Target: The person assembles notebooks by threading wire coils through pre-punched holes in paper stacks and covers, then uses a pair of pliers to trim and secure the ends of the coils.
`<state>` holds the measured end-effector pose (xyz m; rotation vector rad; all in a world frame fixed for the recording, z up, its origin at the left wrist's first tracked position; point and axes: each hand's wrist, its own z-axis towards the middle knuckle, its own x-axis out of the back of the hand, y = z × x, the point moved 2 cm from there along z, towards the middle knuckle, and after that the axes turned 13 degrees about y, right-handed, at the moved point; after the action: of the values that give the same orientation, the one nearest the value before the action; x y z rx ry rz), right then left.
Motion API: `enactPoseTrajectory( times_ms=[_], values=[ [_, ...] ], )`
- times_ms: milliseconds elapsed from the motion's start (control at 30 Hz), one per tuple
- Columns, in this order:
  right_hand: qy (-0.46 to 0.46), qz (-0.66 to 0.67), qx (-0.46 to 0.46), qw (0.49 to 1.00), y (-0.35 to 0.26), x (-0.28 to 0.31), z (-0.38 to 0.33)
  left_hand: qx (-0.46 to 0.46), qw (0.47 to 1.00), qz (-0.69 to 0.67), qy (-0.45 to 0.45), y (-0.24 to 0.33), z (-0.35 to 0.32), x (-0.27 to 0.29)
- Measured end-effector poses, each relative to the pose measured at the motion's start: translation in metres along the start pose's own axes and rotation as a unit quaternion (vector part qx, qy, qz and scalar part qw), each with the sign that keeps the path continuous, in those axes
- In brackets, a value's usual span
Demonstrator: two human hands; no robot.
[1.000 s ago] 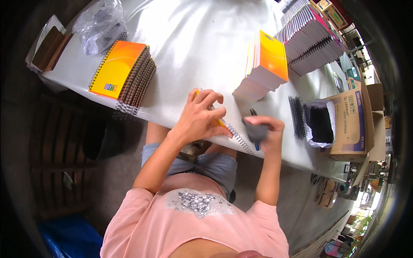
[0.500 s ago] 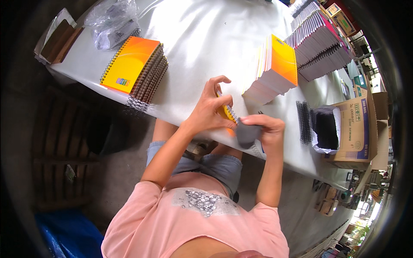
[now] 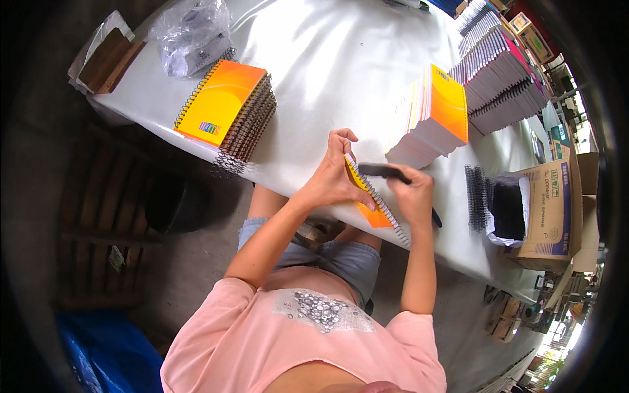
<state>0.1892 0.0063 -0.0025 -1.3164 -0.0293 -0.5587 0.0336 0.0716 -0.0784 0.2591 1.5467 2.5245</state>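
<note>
One coil (image 3: 381, 199) slants along right edge of notebook (image 3: 375, 217); your left hand (image 3: 331, 182), nearer, grips notebook; right hand (image 3: 415, 195) grips tool (image 3: 385, 171).

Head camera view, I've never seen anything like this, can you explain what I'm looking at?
There's no machine here, just a person's bare hands. A wide fisheye camera on the head looks down at them, so straight edges bend. The left hand holds a yellow and orange notebook with a spiral coil along its edge. The right hand holds a dark grey object close to that coil; I can't tell exactly what it is. On the white table stand a stack of spiral notebooks at left and, at right, a notebook stack showing no coils, plus an open cardboard box.
</note>
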Motion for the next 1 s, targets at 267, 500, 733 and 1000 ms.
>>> enactPoseTrajectory(
  times_ms=[267,500,733,1000],
  values=[
    [0.038,-0.162,-0.017,0.986,0.010,0.006,-0.005,-0.028,0.999,-0.027,-0.008,-0.001,-0.001,-0.003],
    [0.287,-0.408,-0.062,0.864,0.071,0.141,-0.030,0.137,0.965,-0.217,0.052,0.001,-0.011,0.008],
    [0.188,-0.422,0.051,0.886,0.054,0.081,-0.073,0.141,0.949,-0.171,0.222,0.042,-0.011,0.033],
    [0.158,-0.257,0.033,0.953,0.032,0.013,-0.085,-0.081,0.948,0.064,0.300,0.070,-0.015,0.043]
  ],
)
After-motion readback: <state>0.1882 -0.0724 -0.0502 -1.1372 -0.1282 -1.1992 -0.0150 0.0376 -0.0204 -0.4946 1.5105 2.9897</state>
